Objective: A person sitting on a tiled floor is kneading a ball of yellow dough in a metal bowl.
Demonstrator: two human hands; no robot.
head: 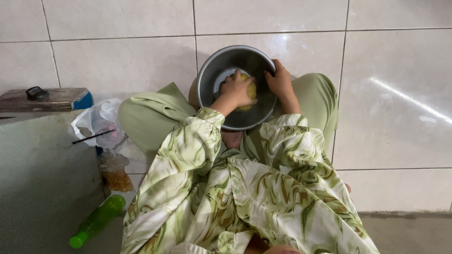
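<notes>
1. The left hand [239, 89] is down inside the metal bowl [212, 75], its grip pressed over the top of a yellow lump of dough [250, 92]; the fingers curl onto it, closed around what they can cover, as one would to knead or push the mass against the bowl's bottom.
2. The right hand [280, 80] has its grip clamped on the bowl's far rim, thumb outside and fingers hooked over the edge, which looks like a way to keep the bowl from sliding or tipping while the other hand presses.
3. The dough sits low in the bowl, touching its inner wall on the near side; most of it is hidden under the left hand, so its full shape cannot be told.
4. The bowl rests tilted between the person's knees, on the lap of the pale green trousers [146, 117], above the tiled floor [391, 117]; the legs seem to cradle it in place.
5. Further out on the left, a white plastic bag [96, 120] lies crumpled with a thin dark stick across it; what it holds cannot be seen.
6. Just below it a clear bag [115, 176] holds something brownish-orange.
7. A green bottle [96, 221] lies on its side near the person's sleeve, well apart from the bowl.
</notes>
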